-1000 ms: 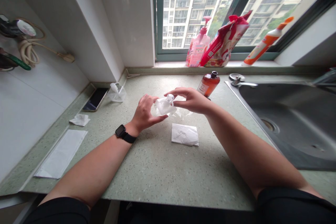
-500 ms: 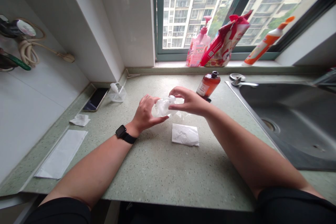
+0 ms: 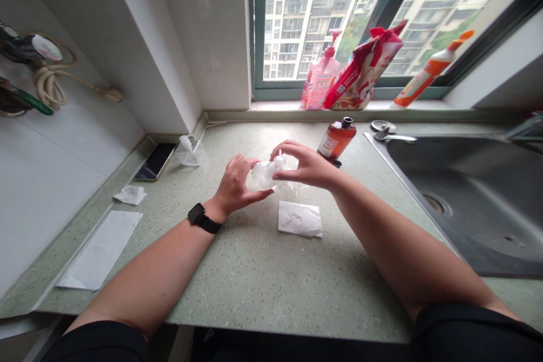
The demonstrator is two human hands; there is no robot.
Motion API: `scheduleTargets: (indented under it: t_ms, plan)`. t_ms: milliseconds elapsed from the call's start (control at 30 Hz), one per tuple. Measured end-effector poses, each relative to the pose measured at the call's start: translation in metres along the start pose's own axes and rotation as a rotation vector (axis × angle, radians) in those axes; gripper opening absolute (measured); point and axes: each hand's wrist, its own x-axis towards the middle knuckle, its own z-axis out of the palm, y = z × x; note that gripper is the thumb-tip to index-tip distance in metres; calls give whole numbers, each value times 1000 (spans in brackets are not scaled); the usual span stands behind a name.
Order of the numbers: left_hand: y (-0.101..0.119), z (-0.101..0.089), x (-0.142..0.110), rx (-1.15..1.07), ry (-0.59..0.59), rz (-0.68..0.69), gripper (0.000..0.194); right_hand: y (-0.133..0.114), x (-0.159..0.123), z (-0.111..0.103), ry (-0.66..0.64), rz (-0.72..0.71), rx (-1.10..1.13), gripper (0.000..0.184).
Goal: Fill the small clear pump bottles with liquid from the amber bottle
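Note:
My left hand [image 3: 235, 182], with a black watch on its wrist, cups a small clear plastic bottle wrapped in crinkled clear film [image 3: 263, 174] above the green speckled counter [image 3: 254, 271]. My right hand [image 3: 306, 165] pinches the white pump top [image 3: 279, 162] of that bottle with its fingertips. A folded white tissue [image 3: 299, 219] lies on the counter just below the hands. An amber bottle [image 3: 336, 138] with a black neck stands right behind my right hand.
A steel sink [image 3: 470, 192] fills the right side. On the window sill stand a pink pump bottle [image 3: 319, 76], a red refill pouch [image 3: 363, 68] and an orange bottle [image 3: 426, 70]. A phone [image 3: 156, 161], a clear cup [image 3: 189, 150] and white papers [image 3: 100, 249] lie at left.
My right hand's fingers have shifted slightly on the pump top, curling closer over it. The left hand and the bottle have stayed almost still.

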Motion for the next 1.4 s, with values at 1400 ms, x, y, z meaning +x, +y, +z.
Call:
scheduleTargets:
  t_ms: [1400]
  plan:
    - [-3,-2,-1,8,36,-31,67,7,4,19,16,182,431,35]
